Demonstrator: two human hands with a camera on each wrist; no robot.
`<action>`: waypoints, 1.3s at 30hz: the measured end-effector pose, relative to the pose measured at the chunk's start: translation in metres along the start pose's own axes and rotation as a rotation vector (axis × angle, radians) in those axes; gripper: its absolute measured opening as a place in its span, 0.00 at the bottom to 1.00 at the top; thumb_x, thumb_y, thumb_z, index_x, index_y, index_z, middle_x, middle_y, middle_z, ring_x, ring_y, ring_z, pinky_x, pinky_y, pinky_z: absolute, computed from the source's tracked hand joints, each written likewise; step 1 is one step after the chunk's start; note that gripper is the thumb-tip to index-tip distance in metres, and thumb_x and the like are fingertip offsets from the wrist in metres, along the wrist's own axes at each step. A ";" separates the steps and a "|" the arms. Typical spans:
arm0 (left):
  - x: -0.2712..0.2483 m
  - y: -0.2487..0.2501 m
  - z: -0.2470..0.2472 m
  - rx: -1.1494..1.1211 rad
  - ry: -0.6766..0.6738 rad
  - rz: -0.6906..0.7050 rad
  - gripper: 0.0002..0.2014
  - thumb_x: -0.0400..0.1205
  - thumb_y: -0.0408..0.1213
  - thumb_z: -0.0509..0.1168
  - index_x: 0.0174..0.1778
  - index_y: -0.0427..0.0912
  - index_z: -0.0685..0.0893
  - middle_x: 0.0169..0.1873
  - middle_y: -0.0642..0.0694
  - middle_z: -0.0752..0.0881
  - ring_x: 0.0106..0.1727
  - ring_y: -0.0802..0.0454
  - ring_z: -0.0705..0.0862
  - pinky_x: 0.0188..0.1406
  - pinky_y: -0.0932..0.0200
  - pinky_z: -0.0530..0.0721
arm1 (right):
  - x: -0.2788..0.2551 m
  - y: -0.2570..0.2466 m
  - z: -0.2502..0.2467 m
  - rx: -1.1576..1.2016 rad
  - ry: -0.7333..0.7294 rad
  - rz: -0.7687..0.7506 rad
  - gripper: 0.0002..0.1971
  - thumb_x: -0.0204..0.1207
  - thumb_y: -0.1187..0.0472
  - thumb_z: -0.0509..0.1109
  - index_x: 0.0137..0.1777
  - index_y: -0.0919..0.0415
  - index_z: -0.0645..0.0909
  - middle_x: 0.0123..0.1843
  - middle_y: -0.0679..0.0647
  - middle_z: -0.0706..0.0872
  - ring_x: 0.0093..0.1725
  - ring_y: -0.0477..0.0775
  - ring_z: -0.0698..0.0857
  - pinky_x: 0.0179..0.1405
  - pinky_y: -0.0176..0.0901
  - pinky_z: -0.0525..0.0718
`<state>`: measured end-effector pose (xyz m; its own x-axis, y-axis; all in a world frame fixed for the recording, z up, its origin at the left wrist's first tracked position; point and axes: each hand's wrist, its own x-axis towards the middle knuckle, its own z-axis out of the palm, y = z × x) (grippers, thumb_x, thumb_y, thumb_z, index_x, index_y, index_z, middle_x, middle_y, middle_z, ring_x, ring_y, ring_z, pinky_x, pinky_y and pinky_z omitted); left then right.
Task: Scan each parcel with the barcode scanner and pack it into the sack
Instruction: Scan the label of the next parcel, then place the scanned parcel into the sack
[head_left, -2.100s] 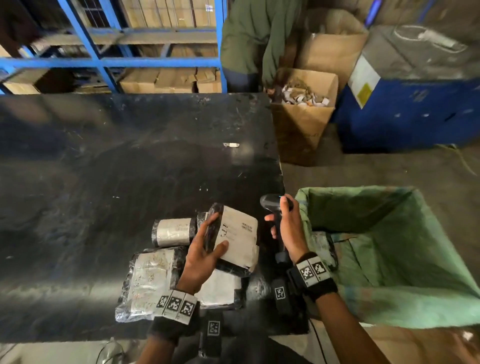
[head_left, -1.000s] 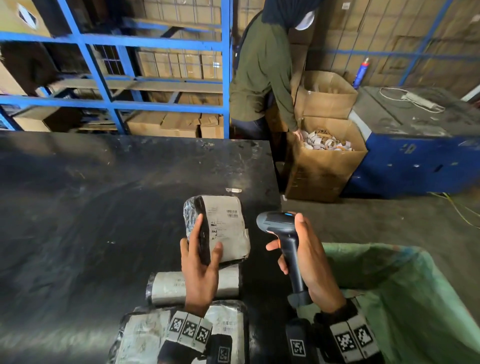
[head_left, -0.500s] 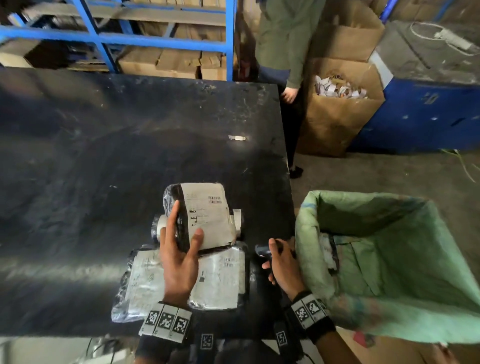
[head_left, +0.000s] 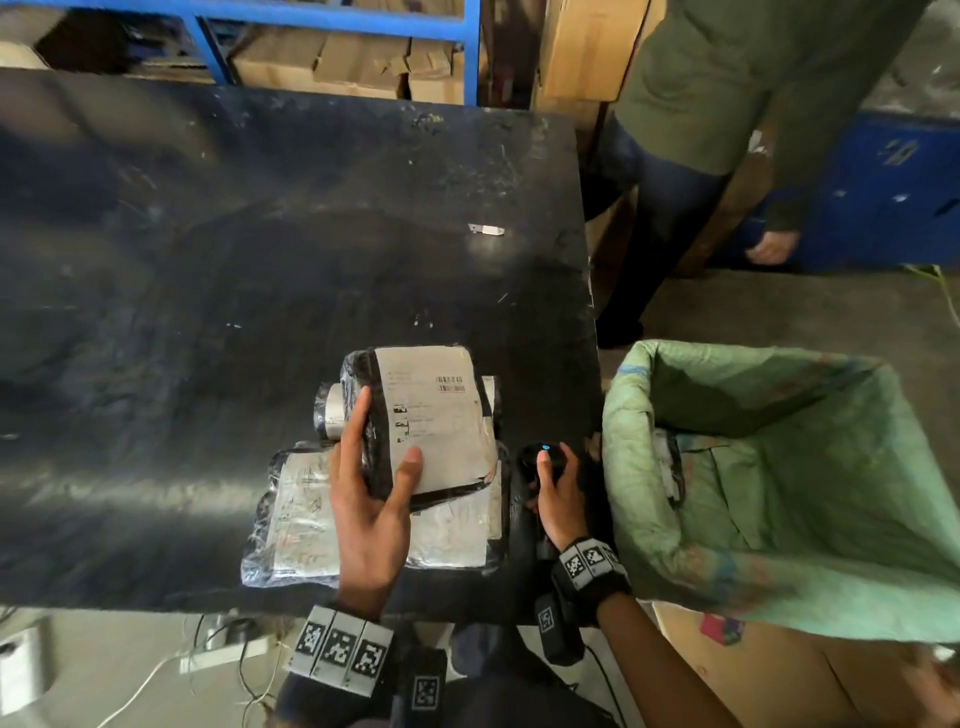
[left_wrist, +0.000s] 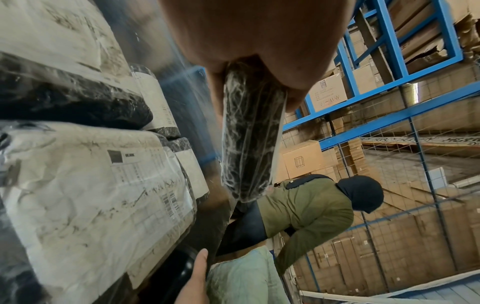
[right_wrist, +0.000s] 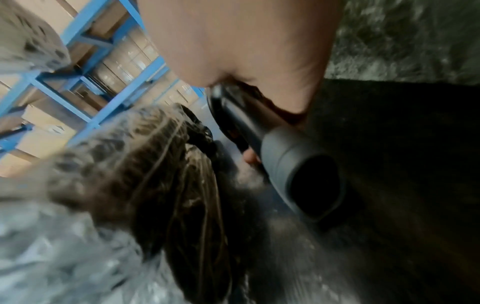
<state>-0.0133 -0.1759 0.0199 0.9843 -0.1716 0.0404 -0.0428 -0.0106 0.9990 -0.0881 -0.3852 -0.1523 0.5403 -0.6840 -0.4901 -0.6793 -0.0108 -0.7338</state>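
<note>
My left hand (head_left: 371, 470) grips a black plastic-wrapped parcel (head_left: 431, 415) with a white label, held face up above the table; the left wrist view shows its edge (left_wrist: 249, 131) between thumb and fingers. Under it lie two flat labelled parcels (head_left: 306, 514) and a rolled one (head_left: 332, 410). My right hand (head_left: 553, 486) holds the black barcode scanner (head_left: 540, 454) low at the table's right edge, its blue light lit. The right wrist view shows the scanner head (right_wrist: 303, 176) pointing down. The green sack (head_left: 779, 467) stands open to the right, with parcels inside.
The black table (head_left: 234, 260) stretches far and left; a small metal scrap (head_left: 485, 229) lies on it. Another person in a green jacket (head_left: 727, 88) stands beyond the table's right corner. Blue shelving (head_left: 332, 21) with cartons lies behind. A cardboard box (head_left: 779, 675) sits under the sack.
The scanner came down from beside the lifted parcel to the table's right edge. My left hand lowered the parcel over the pile. The other person stepped nearer the table corner.
</note>
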 end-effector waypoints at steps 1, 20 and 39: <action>0.000 0.001 0.000 -0.004 -0.004 -0.008 0.34 0.81 0.38 0.71 0.84 0.57 0.69 0.78 0.48 0.76 0.80 0.48 0.76 0.72 0.32 0.81 | -0.015 -0.020 -0.009 -0.039 -0.020 0.003 0.29 0.81 0.33 0.57 0.81 0.37 0.59 0.80 0.60 0.74 0.77 0.65 0.75 0.78 0.61 0.72; 0.001 0.037 0.067 -0.259 -0.214 -0.080 0.34 0.83 0.21 0.66 0.84 0.51 0.69 0.75 0.53 0.82 0.75 0.57 0.81 0.64 0.62 0.85 | -0.096 -0.143 -0.094 0.388 -0.227 -0.515 0.28 0.86 0.53 0.63 0.83 0.35 0.60 0.77 0.43 0.78 0.72 0.45 0.81 0.67 0.54 0.86; 0.027 -0.005 0.214 0.483 -0.802 0.086 0.28 0.88 0.58 0.54 0.85 0.57 0.63 0.70 0.47 0.80 0.72 0.47 0.76 0.72 0.52 0.72 | -0.032 -0.076 -0.270 0.137 0.048 -0.356 0.27 0.84 0.57 0.66 0.79 0.36 0.67 0.73 0.41 0.80 0.68 0.42 0.83 0.68 0.50 0.84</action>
<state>-0.0229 -0.3914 0.0118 0.5704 -0.8164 -0.0904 -0.3536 -0.3434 0.8701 -0.1879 -0.5593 0.0464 0.7041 -0.6888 -0.1728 -0.3788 -0.1584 -0.9118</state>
